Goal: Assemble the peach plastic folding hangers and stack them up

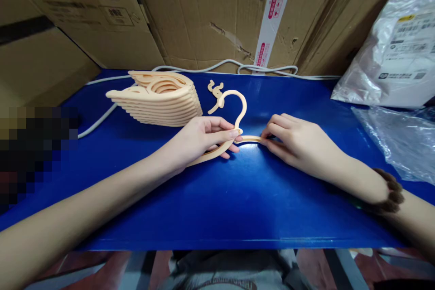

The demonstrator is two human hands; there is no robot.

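My left hand (214, 138) pinches a cream plastic hanger (245, 104) just below its hook, thumb on top. One curved arm of the hanger runs down to the left under that hand. Toward the right, a slim cream arm piece (249, 139) ends between the fingertips of my right hand (288, 142), which are pressed together on it. Whether this piece is joined to the hook part is hidden by my left fingers. Small cream pieces (216, 90) lie just behind the hook. A stack of folded cream hangers (159, 104) stands at the left.
The table (217, 208) is blue. Cardboard boxes (204, 18) rise along its back, with a white cable (102, 120) in front. Plastic-wrapped packages (394, 54) and clear film (401, 140) lie at the right. A blurred dark area covers the left edge.
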